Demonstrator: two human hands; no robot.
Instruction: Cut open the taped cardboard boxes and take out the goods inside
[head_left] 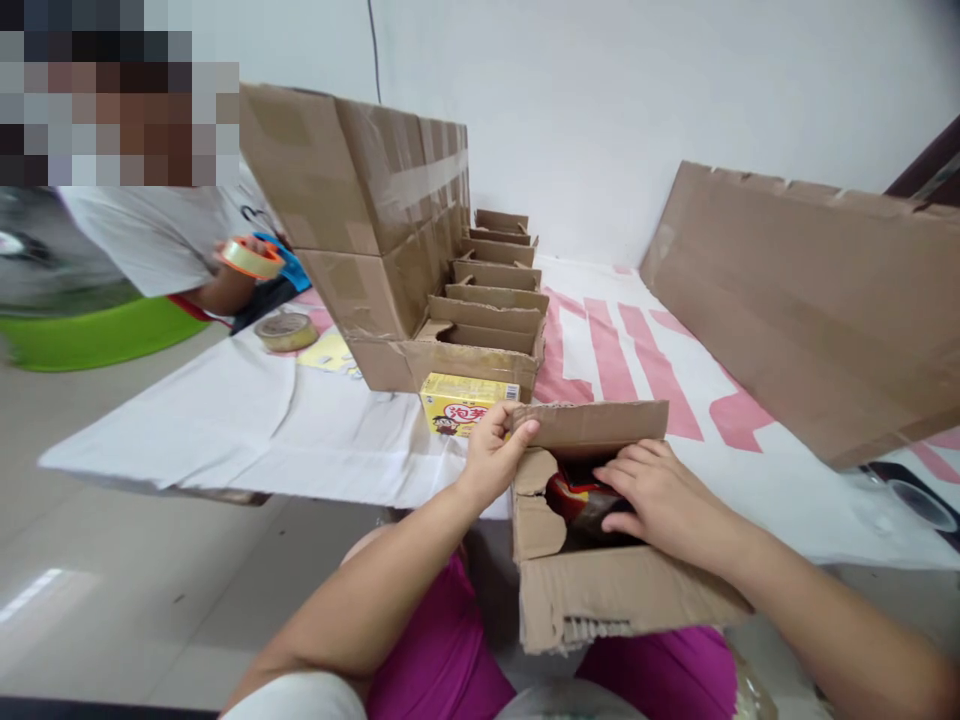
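A small open cardboard box (600,590) rests on my lap. My left hand (495,450) pinches the far flap (600,422) of this box at its left corner. My right hand (660,495) reaches inside the box, fingers curled over a dark packet with red markings (577,500) that lies in it. A yellow carton with red print (465,402) stands on the white sheet just beyond my left hand.
A row of open cardboard boxes (487,300) runs back toward the wall, with taller taped boxes (360,200) beside it. A large flat cardboard sheet (810,300) leans at right. Another person at left holds a tape roll (251,258); a second roll (285,331) lies on the white sheet (225,420).
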